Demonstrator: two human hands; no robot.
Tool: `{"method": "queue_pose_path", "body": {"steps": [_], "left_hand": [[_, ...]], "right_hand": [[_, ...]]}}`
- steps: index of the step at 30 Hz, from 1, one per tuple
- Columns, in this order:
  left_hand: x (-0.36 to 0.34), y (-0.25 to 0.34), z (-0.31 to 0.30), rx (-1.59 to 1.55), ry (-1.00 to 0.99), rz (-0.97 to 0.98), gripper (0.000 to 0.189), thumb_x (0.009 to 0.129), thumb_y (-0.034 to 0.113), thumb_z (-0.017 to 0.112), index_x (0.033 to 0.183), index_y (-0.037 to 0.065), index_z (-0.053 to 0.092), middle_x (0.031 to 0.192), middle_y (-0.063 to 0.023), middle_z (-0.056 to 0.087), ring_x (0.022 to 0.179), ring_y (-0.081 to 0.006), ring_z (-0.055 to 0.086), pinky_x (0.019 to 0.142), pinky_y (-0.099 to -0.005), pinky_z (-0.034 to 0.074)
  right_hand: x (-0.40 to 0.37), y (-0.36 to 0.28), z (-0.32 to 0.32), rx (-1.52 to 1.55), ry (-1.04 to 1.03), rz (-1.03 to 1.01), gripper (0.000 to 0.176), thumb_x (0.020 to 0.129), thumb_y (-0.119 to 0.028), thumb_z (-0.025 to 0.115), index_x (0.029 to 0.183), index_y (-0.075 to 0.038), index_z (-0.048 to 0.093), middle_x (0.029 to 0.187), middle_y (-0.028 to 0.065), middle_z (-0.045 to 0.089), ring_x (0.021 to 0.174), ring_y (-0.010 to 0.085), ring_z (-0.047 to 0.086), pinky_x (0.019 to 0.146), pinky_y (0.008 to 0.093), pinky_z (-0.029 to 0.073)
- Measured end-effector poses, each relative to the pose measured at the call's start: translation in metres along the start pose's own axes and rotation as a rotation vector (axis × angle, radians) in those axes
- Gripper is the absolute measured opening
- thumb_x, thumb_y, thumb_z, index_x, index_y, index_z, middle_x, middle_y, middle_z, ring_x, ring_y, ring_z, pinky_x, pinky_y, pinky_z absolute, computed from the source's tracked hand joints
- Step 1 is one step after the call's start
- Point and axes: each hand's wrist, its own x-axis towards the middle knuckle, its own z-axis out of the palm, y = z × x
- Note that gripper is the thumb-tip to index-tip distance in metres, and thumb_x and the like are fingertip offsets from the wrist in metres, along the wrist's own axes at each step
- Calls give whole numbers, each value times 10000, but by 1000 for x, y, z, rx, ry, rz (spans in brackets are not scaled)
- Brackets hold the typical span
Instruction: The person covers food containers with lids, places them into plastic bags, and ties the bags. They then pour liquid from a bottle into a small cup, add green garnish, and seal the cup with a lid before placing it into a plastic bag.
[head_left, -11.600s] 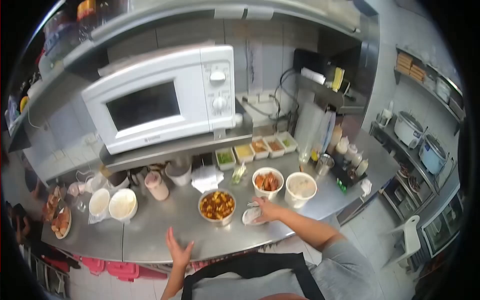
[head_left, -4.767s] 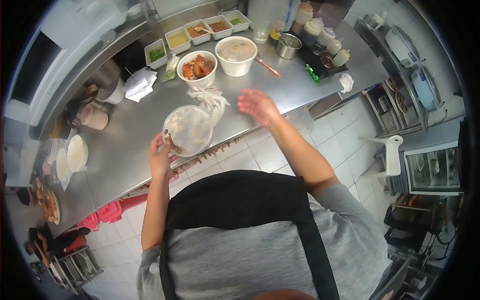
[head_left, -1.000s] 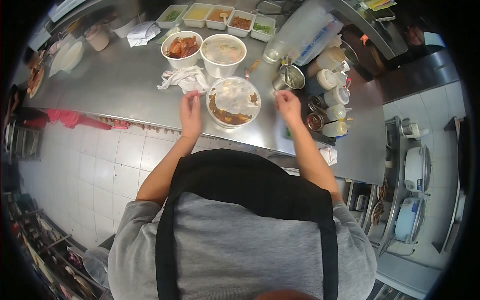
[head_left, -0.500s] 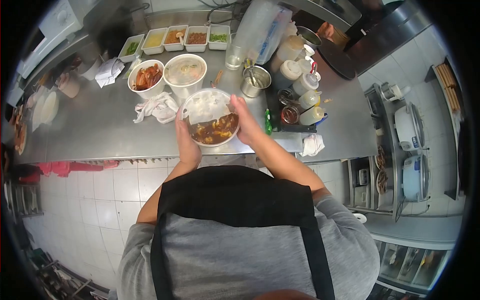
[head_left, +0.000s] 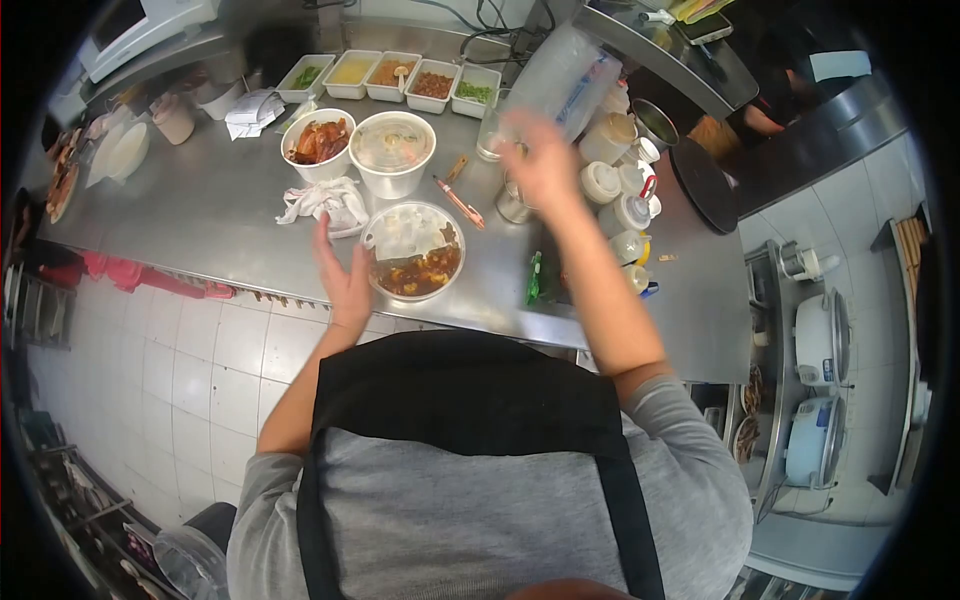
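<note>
A round takeout bowl (head_left: 413, 252) of white rice and brown saucy food stands near the counter's front edge. My left hand (head_left: 345, 283) is open at the bowl's left side, fingers stretched out. Over the metal pot (head_left: 513, 205) my right hand (head_left: 541, 165) is raised, its fingers smeared by motion. It overlaps the lower end of the clear plastic sleeve (head_left: 560, 75). A pink pen (head_left: 462, 204) lies just behind the bowl. Farther back are a lidded white tub (head_left: 393, 178) and a tub of reddish-brown meat (head_left: 318, 142), with a crumpled cloth (head_left: 325, 207) before them.
Several white trays of toppings (head_left: 432, 87) line the back of the steel counter (head_left: 215, 200). Squeeze bottles (head_left: 628, 212) crowd the right, near a round black lid (head_left: 703, 185). A green item (head_left: 534, 278) lies near the front edge. Paper slips (head_left: 254, 113) sit at left.
The bowl, held between both hands before, now stands on the counter. My right hand has let go and moved up and right; my left hand has opened beside the bowl.
</note>
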Motion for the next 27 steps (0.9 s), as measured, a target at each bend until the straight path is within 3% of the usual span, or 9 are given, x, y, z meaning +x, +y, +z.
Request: {"method": "queue_pose_path", "body": {"steps": [1, 3, 6, 10, 15, 18, 21, 25, 27], "left_hand": [[17, 16, -4, 38, -15, 101, 498, 890, 125, 545, 1352, 14, 396, 1360, -204, 405, 1292, -331, 373, 1073, -398, 284], [66, 54, 0, 81, -75, 326, 431, 848, 92, 606, 1263, 37, 502, 1267, -181, 494, 1225, -328, 449, 1024, -403, 349], [137, 101, 59, 75, -147, 590, 354, 838, 46, 601, 1191, 71, 585, 1173, -134, 574, 1122, -302, 541, 948, -393, 434], [204, 138, 175, 181, -316, 727, 397, 845, 124, 583, 1240, 133, 555, 1207, -81, 566, 1119, -284, 549, 876, -385, 490], [235, 147, 264, 446, -583, 570, 333, 815, 151, 584, 1145, 152, 632, 1062, -155, 637, 978, -332, 611, 837, -416, 499], [247, 111, 309, 270, -337, 824, 243, 829, 163, 590, 1065, 145, 644, 1002, -142, 655, 884, -326, 649, 739, -426, 528], [262, 109, 319, 278, -196, 774, 231, 814, 209, 614, 1024, 119, 642, 912, -165, 664, 892, -351, 642, 742, -423, 519], [303, 96, 326, -325, -328, 455, 253, 780, 236, 650, 989, 95, 651, 958, -173, 667, 914, -386, 624, 772, -420, 503], [309, 103, 317, -167, -459, 605, 258, 760, 234, 672, 959, 71, 651, 988, -193, 661, 919, -389, 622, 782, -419, 496]], "right_hand": [[28, 23, -13, -96, 235, -161, 419, 771, -299, 682, 1140, -109, 634, 1211, 171, 578, 1154, 356, 505, 988, 454, 401], [60, 22, -52, -466, 319, -44, 454, 793, -272, 652, 1212, -108, 593, 1273, 158, 545, 1176, 359, 499, 985, 441, 410], [95, 90, -53, -609, 412, -347, 535, 799, -214, 642, 1302, -92, 509, 1329, 163, 493, 1215, 365, 467, 1014, 434, 395], [85, 107, -50, -402, 236, -252, 573, 821, -141, 603, 1351, -29, 416, 1359, 181, 458, 1256, 361, 437, 1028, 401, 384], [87, 95, -56, -371, 191, -211, 559, 821, -139, 602, 1330, 9, 423, 1374, 186, 444, 1258, 344, 440, 1030, 398, 385], [86, 92, -59, -360, 177, -202, 555, 819, -152, 612, 1322, 1, 432, 1382, 180, 438, 1260, 332, 440, 1030, 397, 386], [85, 91, -60, -312, 127, -167, 582, 812, -176, 630, 1330, -6, 426, 1384, 180, 434, 1260, 331, 440, 1028, 397, 390], [84, 79, -65, -308, 87, -91, 610, 800, -205, 653, 1330, -14, 422, 1386, 171, 433, 1256, 333, 443, 1012, 402, 402], [84, 80, -67, -327, 70, -96, 619, 795, -214, 662, 1329, -17, 420, 1386, 168, 433, 1252, 333, 446, 1005, 402, 408]]}}
